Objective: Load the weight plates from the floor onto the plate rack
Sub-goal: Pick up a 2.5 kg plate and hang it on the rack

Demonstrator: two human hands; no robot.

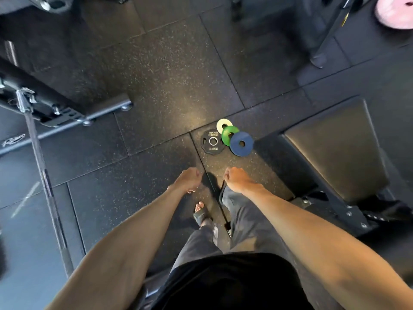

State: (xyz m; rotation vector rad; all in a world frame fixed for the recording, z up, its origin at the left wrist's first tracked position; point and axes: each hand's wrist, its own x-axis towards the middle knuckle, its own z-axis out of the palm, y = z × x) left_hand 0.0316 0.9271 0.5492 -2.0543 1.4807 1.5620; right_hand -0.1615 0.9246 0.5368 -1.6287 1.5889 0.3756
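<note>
1. Step in hand: the approach to the first pick-up. All four weight plates lie on the rubber floor (167, 74) just ahead of the person's feet, and none has been lifted.
2. The left hand (186, 180) and the right hand (240, 180) hang in front of the body, above the floor and short of the plates. Fingers on both are loosely curled and neither holds anything.
3. The plates sit in a tight cluster: a black 2.5 kg plate (212, 142) lies flat on the left. To its right, a white plate (224, 125), a green plate (229, 135) and a blue plate (241, 143) overlap in a row, blue uppermost and white lowest.
4. Next move, as I judge it: bend down and take the blue plate, since it rests on the green one. The black plate lies apart from that stack and could be taken just as readily. Getting fingers under an edge or through the centre hole should be needed, as the plates lie flat.
5. The plate rack cannot be told for certain. A dark frame at top right stands beside a pink plate (393, 12) and may be it.
6. Around: a padded bench (335, 148) stands close on the right of the cluster and crowds that side. A barbell (44, 175) and a steel frame (44, 104) are well apart on the left. A sandalled foot (200, 212) stands near the plates.
</note>
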